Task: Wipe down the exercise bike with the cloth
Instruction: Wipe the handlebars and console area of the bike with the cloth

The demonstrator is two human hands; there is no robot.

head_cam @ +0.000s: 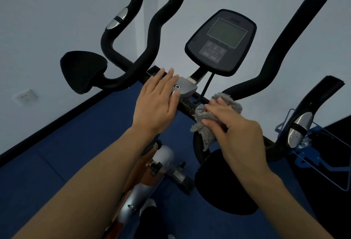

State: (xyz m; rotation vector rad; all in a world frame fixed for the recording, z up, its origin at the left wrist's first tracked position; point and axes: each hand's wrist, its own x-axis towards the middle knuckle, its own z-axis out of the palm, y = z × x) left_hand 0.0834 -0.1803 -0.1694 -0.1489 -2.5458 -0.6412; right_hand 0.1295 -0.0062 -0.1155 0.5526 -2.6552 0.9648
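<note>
A person's right hand presses a grey cloth onto the black crossbar of an exercise bike. Fingers and thumb curl over the bunched fabric, just right of the grey centre clamp. The left hand lies flat on that clamp with straight fingers, gripping nothing and apparently steadying the bars.

The step in hand looks like the wipe along the crossbar. To do it well, the cloth should wrap round the tube rather than skim its top, so the underside gets cleaned too. Each stroke should run outward toward the right grip, with the cloth refolded once its working face looks soiled. A loose tail of cloth hangs below the bar and is best gathered into the palm.

The black cable dropping from the console meets the bar just beside the cloth (a snag there could tug at the display). It calls for a light, careful pass.

By this view most of the job appears to remain, including the curved handlebars, the elbow pad and the metal pulse sensors. The console screen probably wants only gentle pressure. Whether the cloth is damp or dry cannot be told.
</note>
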